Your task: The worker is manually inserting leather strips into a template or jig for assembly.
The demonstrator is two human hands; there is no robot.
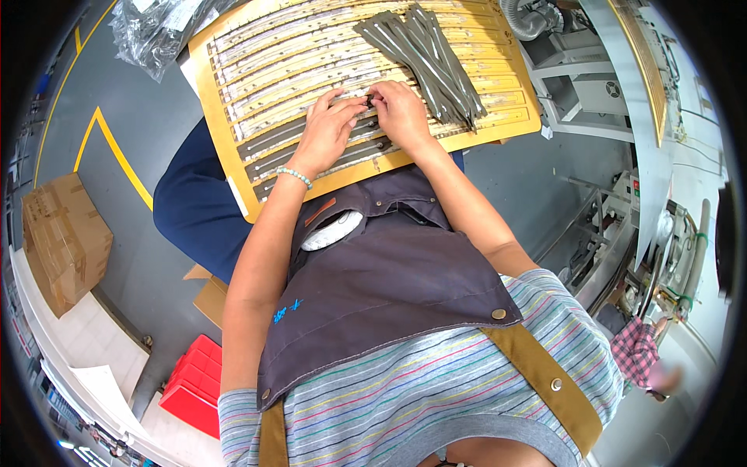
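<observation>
A yellow board [226, 148] with long parallel slots lies in front of me. Several dark flat strips [272, 162] fill the slots nearest my body. Over the row just beyond them, my left hand [330, 131] and my right hand [401, 117] meet at the fingertips. Both pinch a small dark end piece [370, 101], apparently the end of a strip; how far it reaches under the fingers is hidden. A pile of loose dark strips [436, 70], with pale lines along them, rests on the board beyond my right hand.
Clear plastic bags [159, 31] lie past the board's far left corner. On the left are a cardboard box [66, 233] and a red bin [194, 381]. Metal machine frames [583, 101] stand to the right. Another person in a checked shirt [634, 350] is at the lower right.
</observation>
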